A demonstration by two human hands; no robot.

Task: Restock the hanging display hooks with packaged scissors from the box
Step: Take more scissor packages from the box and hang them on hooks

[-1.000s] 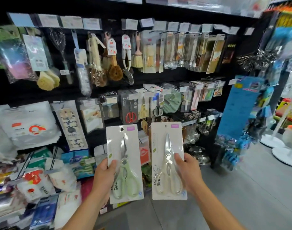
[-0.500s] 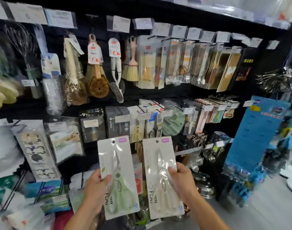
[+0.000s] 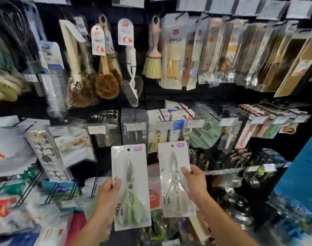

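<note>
My left hand grips the left edge of a white card pack of green-handled scissors, held upright. My right hand grips the right edge of a second pack with pale-handled scissors, also upright. Both packs have a hang hole at the top and sit just below a row of display hooks loaded with dark and white scissor packs. The box is not in view.
Brushes and bagged utensils hang on the upper row of the black wall. Bagged goods crowd the left. Metal ware sits low on the right beside a blue hanging panel.
I have stepped closer to the wall and the view has tilted up. Both packs have risen towards the middle row of hooks, still held in the same hands.
</note>
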